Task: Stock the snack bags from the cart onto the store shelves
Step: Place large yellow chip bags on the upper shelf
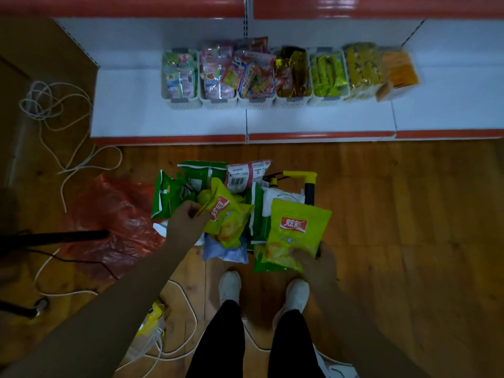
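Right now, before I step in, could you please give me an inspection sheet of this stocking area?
Surface: white shelf with a red front edge; wooden floor.
Job's things: snack bags piled on the cart; more snacks in white baskets on the shelf.
Clutter: red plastic bag on the floor left of the cart.
Hands: left hand pinches a yellow-green chip bag over the pile; right hand holds a second chip bag by its lower edge.
Cables: white cord looped on the floor at left; more cord near the feet.
Surroundings: black pole at left.
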`<state>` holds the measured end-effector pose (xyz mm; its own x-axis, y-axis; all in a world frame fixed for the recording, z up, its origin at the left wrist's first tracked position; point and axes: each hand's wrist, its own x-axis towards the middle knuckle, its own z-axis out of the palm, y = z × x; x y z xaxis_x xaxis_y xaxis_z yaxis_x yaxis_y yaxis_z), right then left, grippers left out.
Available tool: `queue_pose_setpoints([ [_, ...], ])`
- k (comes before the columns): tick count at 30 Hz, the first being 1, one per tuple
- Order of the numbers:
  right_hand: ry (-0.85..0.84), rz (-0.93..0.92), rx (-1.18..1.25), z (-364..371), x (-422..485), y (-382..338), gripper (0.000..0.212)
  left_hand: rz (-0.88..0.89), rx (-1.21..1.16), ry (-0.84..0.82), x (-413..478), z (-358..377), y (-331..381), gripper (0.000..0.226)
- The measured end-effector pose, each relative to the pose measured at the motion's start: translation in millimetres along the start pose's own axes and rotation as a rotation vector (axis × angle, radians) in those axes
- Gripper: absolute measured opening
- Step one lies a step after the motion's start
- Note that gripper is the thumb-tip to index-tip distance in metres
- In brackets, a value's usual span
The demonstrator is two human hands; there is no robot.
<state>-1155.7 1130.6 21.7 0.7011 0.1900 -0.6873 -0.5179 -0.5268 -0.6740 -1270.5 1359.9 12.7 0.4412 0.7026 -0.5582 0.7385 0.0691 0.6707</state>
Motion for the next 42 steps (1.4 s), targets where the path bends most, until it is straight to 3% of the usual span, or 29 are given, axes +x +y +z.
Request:
queue_pose_setpoints([
  [2, -0.108, -0.051, 0.061, -5.1, -6.3, -9.1, 0.03, 0.081, -0.048, 0.011, -3.2, -6.7, 9.0, 0.029],
  [7, -0.363, -0.13, 0.128, -10.7, -27.6, -60.0, 0.03, 0.268, -0.056, -0.102, -21.8, -19.4, 57.4, 0.017],
  [11, -0.389, -0.249, 0.137, -19.9, -51.7, -114.5, 0.021, 0.445, -0.089, -0.215, -48.3, -27.7, 115.7, 0.026],
  [17, -0.431, -0.251, 0.231, -57.3, -82.9, -171.3, 0.018, 0.294, -0.38, -0.386, -73.5, -40.1, 191.5, 0.017],
  [21, -0.418, -0.27, 0.369, -64.1, -102.4, -188.1, 0.022, 0.203, -0.515, -0.389, -84.8, -32.4, 217.6, 0.016],
  [24, -0.299, -0.291, 0.439, -64.0, -111.4, -187.8, 0.023, 0.171, -0.364, -0.322, -92.0, -20.7, 227.8, 0.027],
  [26, -0.237, -0.306, 0.447, -68.4, -116.1, -187.8, 0.021, 0.109, -0.296, -0.38, -96.8, -19.1, 237.1, 0.042],
  [30, -0.174, -0.326, 0.446, -82.8, -123.5, -196.1, 0.029, 0.038, -0.321, -0.548, -101.5, -16.7, 256.2, 0.038],
  [36, -0.126, -0.314, 0.505, -127.4, -119.1, -211.9, 0.026, 0.319, -0.24, -0.381, -113.1, 0.4, 305.5, 0.031],
  [38, -0.089, -0.321, 0.55, -151.8, -112.6, -216.4, 0.038, 0.392, -0.213, -0.328, -111.8, 10.0, 320.3, 0.036],
  [40, -0.073, -0.345, 0.597, -178.3, -103.9, -222.5, 0.05, 0.441, -0.18, -0.339, -114.3, 23.4, 339.3, 0.035],
  [42, -0.084, -0.382, 0.619, -203.9, -94.1, -228.3, 0.044, 0.45, -0.223, -0.417, -121.1, 45.2, 357.5, 0.031],
])
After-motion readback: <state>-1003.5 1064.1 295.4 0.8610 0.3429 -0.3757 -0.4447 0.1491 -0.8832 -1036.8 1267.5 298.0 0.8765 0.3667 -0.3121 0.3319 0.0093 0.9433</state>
